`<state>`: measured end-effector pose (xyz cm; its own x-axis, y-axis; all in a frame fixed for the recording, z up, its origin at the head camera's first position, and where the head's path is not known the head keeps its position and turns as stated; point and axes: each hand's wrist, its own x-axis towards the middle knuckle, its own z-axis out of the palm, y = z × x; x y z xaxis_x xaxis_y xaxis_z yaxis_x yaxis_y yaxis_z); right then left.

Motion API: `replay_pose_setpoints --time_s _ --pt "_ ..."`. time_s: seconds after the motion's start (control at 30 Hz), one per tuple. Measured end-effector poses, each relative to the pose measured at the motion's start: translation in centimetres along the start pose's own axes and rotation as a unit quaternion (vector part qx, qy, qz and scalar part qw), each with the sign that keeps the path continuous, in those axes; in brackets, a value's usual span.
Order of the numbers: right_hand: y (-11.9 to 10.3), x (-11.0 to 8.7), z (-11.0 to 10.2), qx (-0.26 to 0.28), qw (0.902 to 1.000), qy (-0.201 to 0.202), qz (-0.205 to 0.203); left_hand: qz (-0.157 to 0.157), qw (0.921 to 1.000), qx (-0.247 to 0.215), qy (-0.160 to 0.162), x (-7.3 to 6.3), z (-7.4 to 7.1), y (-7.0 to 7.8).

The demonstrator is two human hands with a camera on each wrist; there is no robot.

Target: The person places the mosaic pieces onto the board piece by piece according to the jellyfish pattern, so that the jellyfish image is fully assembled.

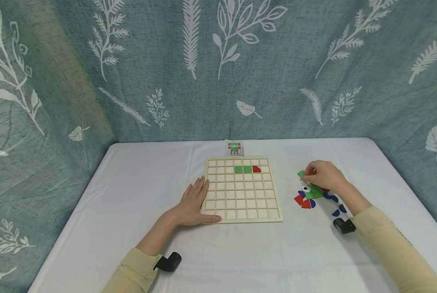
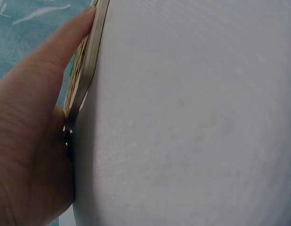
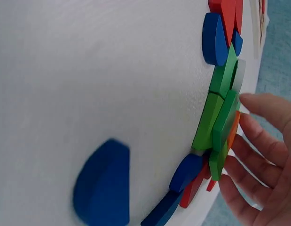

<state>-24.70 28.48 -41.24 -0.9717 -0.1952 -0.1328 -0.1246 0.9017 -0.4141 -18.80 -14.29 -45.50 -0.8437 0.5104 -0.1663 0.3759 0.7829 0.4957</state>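
Observation:
My left hand (image 1: 192, 205) lies with fingers spread along the left edge of a wooden grid board (image 1: 237, 221), its thumb along the near rim. The left wrist view shows the thumb (image 2: 65, 42) against the board's side (image 2: 86, 70). Two green squares (image 1: 238, 169) and a red quarter-round piece (image 1: 256, 169) sit in one row of the board's grid. My right hand (image 1: 324, 175) reaches over a pile of coloured pieces (image 1: 315, 191). In the right wrist view, its loosely bent fingers are right at the green pieces (image 3: 225, 120) and an orange piece (image 3: 234, 129).
Behind the board lies a small picture card (image 1: 234, 147) with a green and red figure. Blue half-round pieces (image 1: 336, 213) and red pieces (image 1: 306, 204) lie around the pile on the white tablecloth (image 1: 233, 256). A patterned teal curtain (image 1: 211, 101) hangs behind the table.

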Motion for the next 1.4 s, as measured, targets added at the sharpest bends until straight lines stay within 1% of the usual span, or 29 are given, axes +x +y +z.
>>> replay_pose_setpoints --time_s 0.23,0.3,0.5,0.73,0.87,1.0,1.07,1.17,1.3,1.4 --pt "-0.7 0.3 0.6 0.010 0.9999 0.012 0.006 0.005 0.9999 -0.008 0.005 0.0 -0.1 0.1" --pt "-0.9 0.4 0.8 0.020 0.9996 0.022 -0.004 0.005 0.9999 -0.009 0.006 0.0 -0.1 0.2" --pt "-1.2 0.8 1.6 0.063 0.9951 0.036 -0.068 0.004 1.0000 -0.005 0.007 0.1 -0.2 0.1" --pt "-1.3 0.7 1.8 0.062 0.9953 0.040 -0.063 0.010 0.9998 -0.005 0.015 0.1 -0.1 -0.1" --pt "-1.8 1.2 2.2 0.085 0.9918 0.055 -0.078 0.004 0.9999 0.004 0.013 0.0 0.0 -0.3" --pt "-3.7 2.3 2.9 0.126 0.9867 0.062 -0.081 -0.002 1.0000 0.002 0.008 -0.1 0.0 -0.3" --pt "-5.1 3.0 3.4 0.150 0.9837 0.057 -0.082 -0.001 1.0000 -0.002 0.007 -0.2 0.0 -0.3" --pt "-7.5 3.9 4.1 0.178 0.9786 0.040 -0.094 0.002 1.0000 -0.002 0.004 -0.2 0.0 -0.2" --pt "-10.3 5.2 5.2 0.178 0.9741 0.021 -0.138 -0.003 1.0000 0.000 0.000 -0.1 0.1 0.0" --pt "-12.1 6.3 6.1 0.160 0.9722 0.010 -0.171 -0.007 1.0000 0.000 -0.002 0.0 0.1 0.1"
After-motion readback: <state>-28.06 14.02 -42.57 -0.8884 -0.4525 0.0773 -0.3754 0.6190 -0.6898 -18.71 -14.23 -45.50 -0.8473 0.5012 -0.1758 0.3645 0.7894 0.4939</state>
